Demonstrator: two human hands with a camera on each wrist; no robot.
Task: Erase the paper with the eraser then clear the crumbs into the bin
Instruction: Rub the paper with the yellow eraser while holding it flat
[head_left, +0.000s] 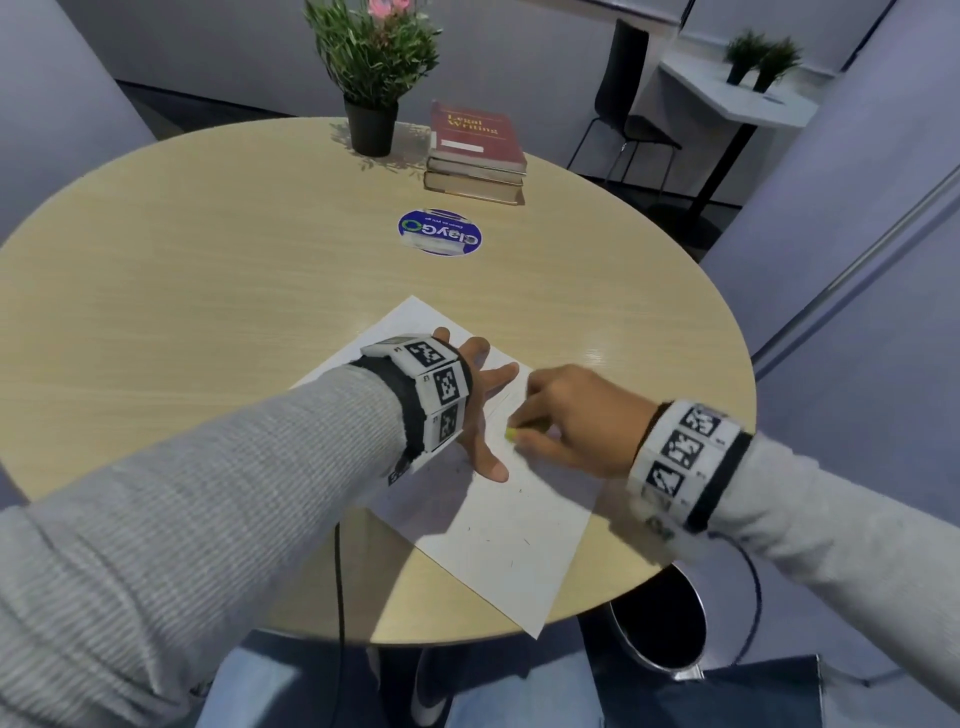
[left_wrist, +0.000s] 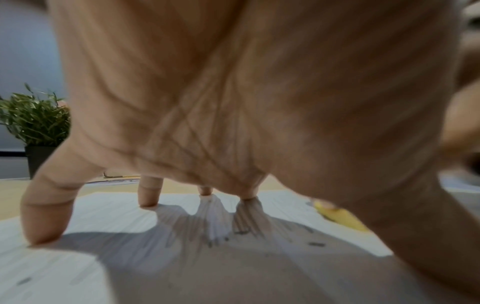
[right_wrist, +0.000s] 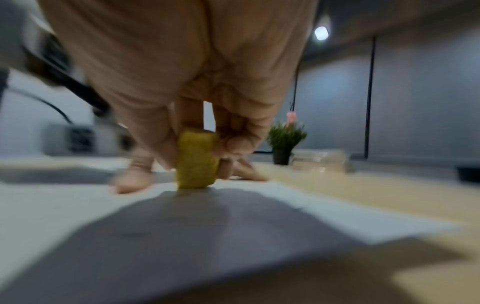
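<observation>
Both arms in grey knit sleeves, w/ tag-patterned bands at the wrists. Left hand (head_left: 480, 400) spread flat, fingers (left_wrist: 46, 207) straight, tips pressed down, palm arched. Right hand (head_left: 576, 415) just beside it, fingers curled, pinching a small yellow eraser (right_wrist: 196, 160) upright.

White paper (head_left: 498, 530) lies skewed at the table's near edge, one corner overhanging; yellow eraser (right_wrist: 196, 160) stands upright on it, crumbs (left_wrist: 315, 244) seemingly scattered.
</observation>
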